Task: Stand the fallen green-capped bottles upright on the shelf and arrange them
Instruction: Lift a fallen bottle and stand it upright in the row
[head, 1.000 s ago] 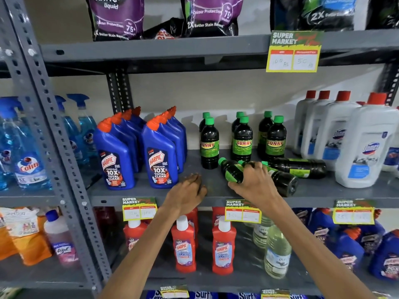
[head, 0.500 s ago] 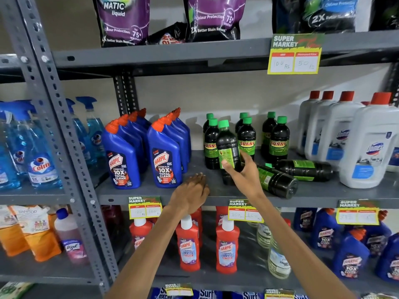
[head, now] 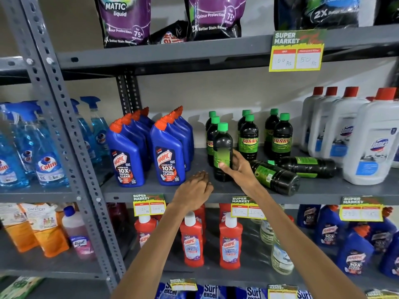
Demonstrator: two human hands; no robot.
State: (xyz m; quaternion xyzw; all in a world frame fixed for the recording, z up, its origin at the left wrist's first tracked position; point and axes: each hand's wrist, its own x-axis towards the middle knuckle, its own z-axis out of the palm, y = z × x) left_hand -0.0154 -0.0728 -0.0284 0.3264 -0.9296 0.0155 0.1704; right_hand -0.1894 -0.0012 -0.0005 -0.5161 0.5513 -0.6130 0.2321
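On the grey middle shelf point(head: 323, 188) stand several dark bottles with green caps and green SUNNY labels point(head: 248, 139). My right hand point(head: 236, 167) grips one such bottle point(head: 222, 147), which stands upright at the front of the left row. Two more green-capped bottles lie on their sides to the right: the nearer one point(head: 276, 176) with its base toward me, the other point(head: 308, 167) behind it. My left hand point(head: 194, 190) rests palm down on the shelf's front edge, holding nothing, fingers close together.
Blue Harpic bottles point(head: 168, 156) crowd the shelf left of the green-capped rows. Large white red-capped jugs point(head: 371, 145) stand to the right. A slotted metal upright point(head: 64, 126) divides off spray bottles point(head: 45, 160). Red Harpic bottles point(head: 230, 242) sit on the shelf below.
My right hand lifted one fallen bottle from its side, stood it upright, and set it in front of the left row. The left hand stayed on the shelf edge.
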